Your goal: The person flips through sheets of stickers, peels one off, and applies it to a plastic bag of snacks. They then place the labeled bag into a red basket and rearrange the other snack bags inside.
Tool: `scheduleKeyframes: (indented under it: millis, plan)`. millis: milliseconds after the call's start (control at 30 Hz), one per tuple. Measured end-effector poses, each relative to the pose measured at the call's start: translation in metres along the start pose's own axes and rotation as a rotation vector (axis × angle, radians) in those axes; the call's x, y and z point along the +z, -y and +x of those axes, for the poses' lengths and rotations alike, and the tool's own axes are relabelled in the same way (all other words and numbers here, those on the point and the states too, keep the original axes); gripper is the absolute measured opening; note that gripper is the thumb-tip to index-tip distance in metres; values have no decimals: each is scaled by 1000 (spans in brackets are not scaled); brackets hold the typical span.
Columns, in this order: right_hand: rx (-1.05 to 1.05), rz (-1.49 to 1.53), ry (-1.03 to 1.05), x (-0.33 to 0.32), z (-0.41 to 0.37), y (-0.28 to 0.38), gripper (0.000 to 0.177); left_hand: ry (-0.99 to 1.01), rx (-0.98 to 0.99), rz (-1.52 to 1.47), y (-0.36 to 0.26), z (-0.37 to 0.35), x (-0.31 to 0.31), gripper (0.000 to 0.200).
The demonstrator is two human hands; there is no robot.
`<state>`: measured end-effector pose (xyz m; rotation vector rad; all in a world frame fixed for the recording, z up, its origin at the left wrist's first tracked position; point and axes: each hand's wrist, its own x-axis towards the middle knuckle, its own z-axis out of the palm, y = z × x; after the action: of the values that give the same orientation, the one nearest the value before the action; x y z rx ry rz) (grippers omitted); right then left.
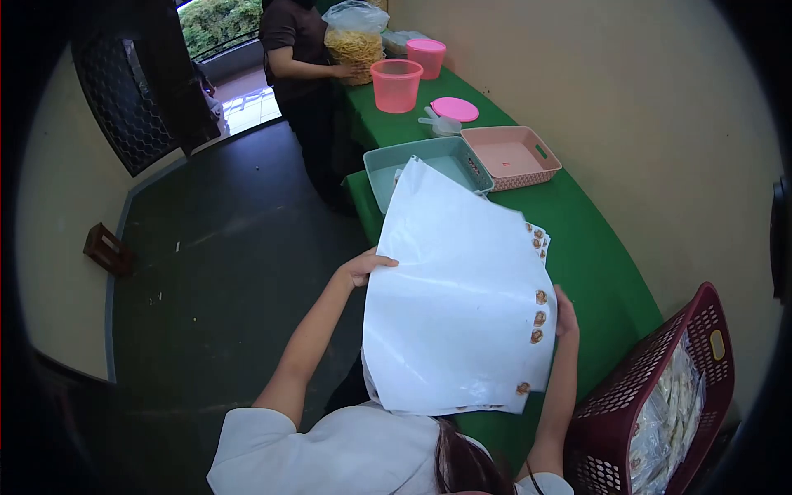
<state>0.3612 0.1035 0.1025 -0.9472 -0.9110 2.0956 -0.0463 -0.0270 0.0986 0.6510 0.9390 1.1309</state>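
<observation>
Large white sheets of sticker paper are held up in front of me, several in a loose stack. Small round brown printed labels run along their right edge. My left hand grips the left edge, thumb on top and the other fingers underneath. At the right edge, my right hand is closed against the sheets, its fingertips partly hidden behind them. The stack covers part of a teal tray just beyond it.
A pink tray, a pink lid, clear scoops and pink tubs stand on the green table. At the far end a person touches a bag of yellow snacks. A maroon basket holds filled plastic packs.
</observation>
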Motion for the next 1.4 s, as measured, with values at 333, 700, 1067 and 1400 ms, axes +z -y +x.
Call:
scheduleKeyframes:
  millis: [333,700,1067,1400]
  plan:
    - [177,-690,-260,-24,40,-38,35,-367,2,201,65,39,-16,52]
    - [9,-662,-119,-36,43,-40,48,-95,-156,54,44,23,-15,72]
    - [104,-391,-347,-20,37,-45,59,-136,81,459,70,29,4,73]
    - [137,-537,-372,-11,38,-35,62,-340,-74,183,71,40,4,56]
